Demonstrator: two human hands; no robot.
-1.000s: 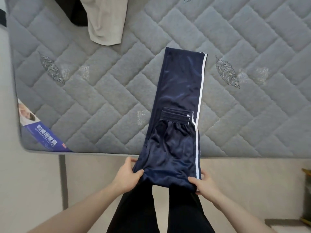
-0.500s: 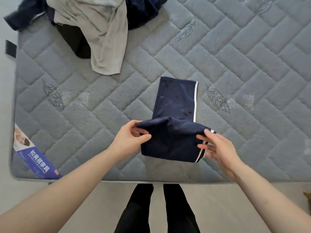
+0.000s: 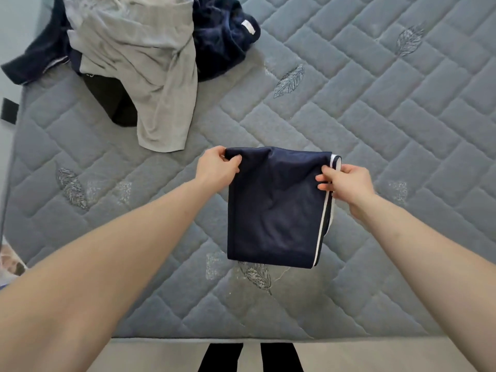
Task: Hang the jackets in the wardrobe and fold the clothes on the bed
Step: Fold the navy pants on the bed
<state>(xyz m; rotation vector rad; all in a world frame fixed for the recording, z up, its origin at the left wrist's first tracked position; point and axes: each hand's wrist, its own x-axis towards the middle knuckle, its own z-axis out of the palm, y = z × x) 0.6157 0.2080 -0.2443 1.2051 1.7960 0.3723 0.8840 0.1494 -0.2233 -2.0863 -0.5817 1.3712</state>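
Clothes pile (image 3: 150, 63) (perhaps jackets) beyond trousers (image 3: 273, 208)

A bedroom: quilted mattress (image 3: 375, 130) strewn with clothes (image 3: 139, 57).

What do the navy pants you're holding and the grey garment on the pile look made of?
Navy pants: seemingly a thin, smooth synthetic knit, faintly sheeny, with a white side stripe; they drape limply from the left hand and right hand. Grey garment: likely matte cotton jersey, with soft crumpled folds and no shine. Neither is certain from looks alone.

Grey quilted mattress (image 3: 375, 130), pale floor (image 3: 150, 355)
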